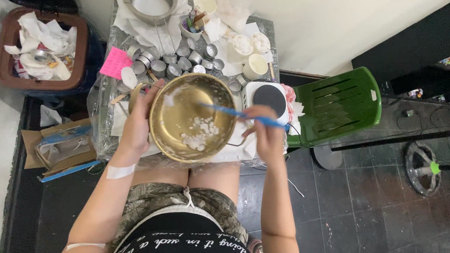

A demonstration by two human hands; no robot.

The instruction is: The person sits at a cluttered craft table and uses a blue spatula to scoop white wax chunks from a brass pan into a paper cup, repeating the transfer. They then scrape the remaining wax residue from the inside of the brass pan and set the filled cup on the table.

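left hand (138, 121) steadying brass bowl (192, 118), right hand (265, 130) holding blue spatula (235, 113)

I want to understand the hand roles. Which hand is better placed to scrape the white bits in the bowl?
Probably the right hand: it holds the blue tool over the bowl, while the left hand grips the rim.

A bowl (193, 118) sits on the table (105, 137), with tins (173, 62) behind it and a hotplate (269, 99) at its right. A chair (335, 105) stands right of the table, a bin (40, 47) left.
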